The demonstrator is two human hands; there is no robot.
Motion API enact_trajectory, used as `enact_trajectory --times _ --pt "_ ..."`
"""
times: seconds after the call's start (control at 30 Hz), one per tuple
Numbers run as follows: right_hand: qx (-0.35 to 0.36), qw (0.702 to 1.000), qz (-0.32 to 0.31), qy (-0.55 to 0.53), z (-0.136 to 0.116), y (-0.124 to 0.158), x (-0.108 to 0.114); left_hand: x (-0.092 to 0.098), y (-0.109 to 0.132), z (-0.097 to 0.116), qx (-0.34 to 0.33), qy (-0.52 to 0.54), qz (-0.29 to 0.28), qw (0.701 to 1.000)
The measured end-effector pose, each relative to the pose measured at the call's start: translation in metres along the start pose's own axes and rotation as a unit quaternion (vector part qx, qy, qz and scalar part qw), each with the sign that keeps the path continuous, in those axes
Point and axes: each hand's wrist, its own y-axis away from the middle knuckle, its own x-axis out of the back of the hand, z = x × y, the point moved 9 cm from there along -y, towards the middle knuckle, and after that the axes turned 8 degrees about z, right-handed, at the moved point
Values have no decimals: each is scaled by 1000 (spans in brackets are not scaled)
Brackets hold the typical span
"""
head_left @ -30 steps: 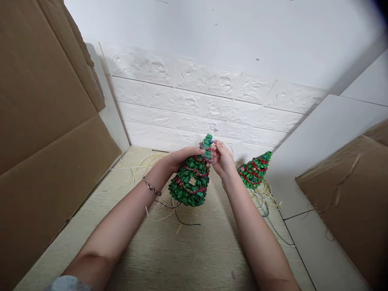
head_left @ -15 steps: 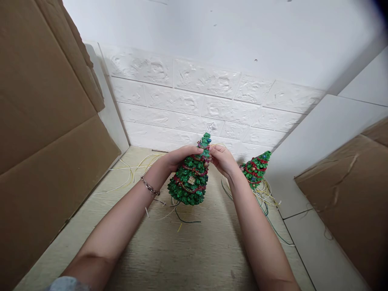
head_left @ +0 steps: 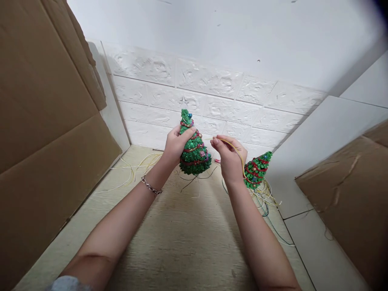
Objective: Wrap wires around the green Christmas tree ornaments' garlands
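Observation:
A green miniature Christmas tree (head_left: 195, 155) with red garlands, small baubles and a clear star (head_left: 183, 102) on top is held upright above the table. My left hand (head_left: 177, 143) is closed around its left side, the thumb across the front. Thin wires (head_left: 198, 178) stick out below its base. To the right of the tree, my right hand (head_left: 232, 155) pinches a yellow wire (head_left: 232, 144) between thumb and fingers; the wire curves back over the hand. The wire's tip points toward the tree, and whether it touches cannot be made out.
A second small Christmas tree (head_left: 257, 169) leans at the right, with tangled white, yellow and green wires (head_left: 266, 196) under it. More loose wires (head_left: 133, 167) lie at the back left. Cardboard (head_left: 54, 121) stands at the left, another cardboard piece (head_left: 348, 190) at the right. A white brick-patterned wall (head_left: 206, 81) closes the back.
The tree has risen, shifted left and turned, with my left hand now around its side. My right hand has drawn away to the right, and the yellow wire shows clearly in it.

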Motion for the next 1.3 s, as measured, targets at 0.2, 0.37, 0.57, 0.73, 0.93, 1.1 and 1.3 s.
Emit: enact_trajectory --times 0.2,0.37,0.57,0.73,0.93,1.1,1.3 --pt "10 999 -41 31 -6 14 -27 11 -3 13 -68 -28 45 996" --pt "81 992 -50 84 -7 17 -33 10 -3 11 -58 -25 41 997" --pt "116 983 -76 119 -1 17 -31 9 -2 7 -50 -34 41 997" --pt "206 962 -83 158 -14 21 -33 5 -2 4 -27 -1 25 999" --pt "367 905 -92 194 -33 34 -40 8 -4 4 -36 -9 39 999" --pt "377 901 -74 203 -33 34 -38 5 -2 5 -57 -42 30 997" --pt "462 850 -95 232 -38 42 -41 5 -1 6 -66 -71 30 995"
